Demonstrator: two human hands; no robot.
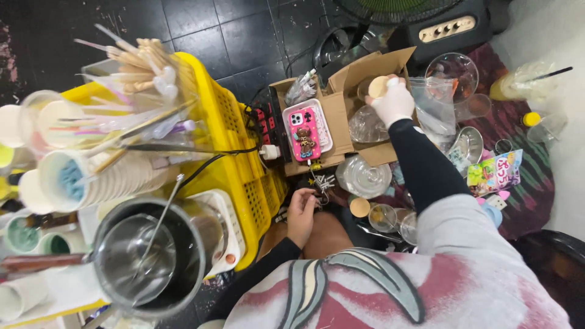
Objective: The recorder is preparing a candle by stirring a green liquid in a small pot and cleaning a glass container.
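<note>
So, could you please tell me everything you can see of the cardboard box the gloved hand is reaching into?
The cardboard box is plain brown and open at the top, its flaps folded outward, one raised at the far side. It sits on the floor past the person's knees, right of a yellow crate. A white tray holding a pink phone rests across its left part; clear plastic containers lie inside. The right hand, white-gloved, holds a small round tan lid above it.

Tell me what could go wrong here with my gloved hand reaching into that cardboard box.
The right hand holds a small round tan piece over the cardboard box. Clear glass bowls crowd the floor beside your arm, so a sleeve might knock one over. The phone sits on the box's flap and could slide off if the box shifts. The left hand rests on your knee, so nothing steadies the box.
</note>
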